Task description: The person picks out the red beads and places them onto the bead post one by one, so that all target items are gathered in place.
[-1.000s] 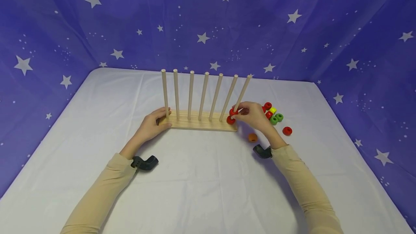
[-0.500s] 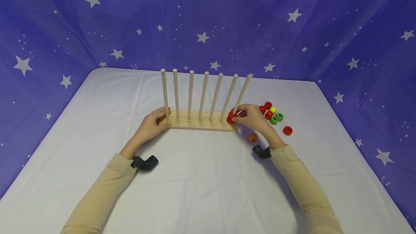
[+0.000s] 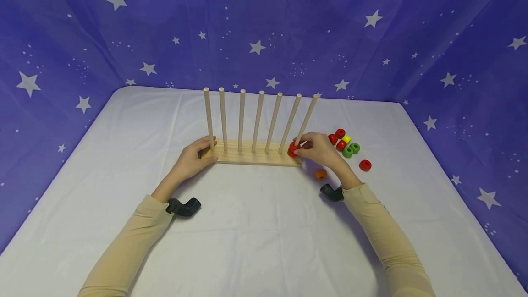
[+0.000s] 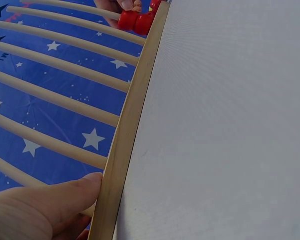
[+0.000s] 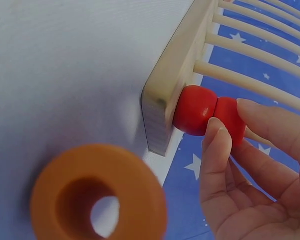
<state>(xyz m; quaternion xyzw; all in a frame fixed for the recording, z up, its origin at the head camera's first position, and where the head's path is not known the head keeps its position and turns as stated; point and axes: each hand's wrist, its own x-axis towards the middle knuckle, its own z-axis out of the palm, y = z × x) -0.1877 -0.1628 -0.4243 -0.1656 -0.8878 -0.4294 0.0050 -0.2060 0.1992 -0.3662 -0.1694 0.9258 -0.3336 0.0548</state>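
Observation:
A wooden base (image 3: 255,158) carries a row of upright pegs. Round its left end the left hand (image 3: 191,159) is curled, thumb at the front edge, as the left wrist view also shows (image 4: 50,207). On the rightmost peg (image 3: 307,119) are two red beads, the lower one (image 5: 193,110) against the base and the upper one (image 5: 226,120) touching it. Thumb and fingers of the right hand (image 3: 319,149) pinch the upper bead. The other pegs hold no beads.
An orange bead (image 3: 321,174) lies just right of the base's front corner. Further right are a loose group of red, yellow (image 3: 347,140) and green beads (image 3: 348,152), and a separate red bead (image 3: 365,165). A starry purple cloth (image 3: 255,22) rises behind the white-covered table (image 3: 247,223).
The right hand has slid the upper red bead down the rightmost peg until it meets the lower one. The left hand has stayed on the base.

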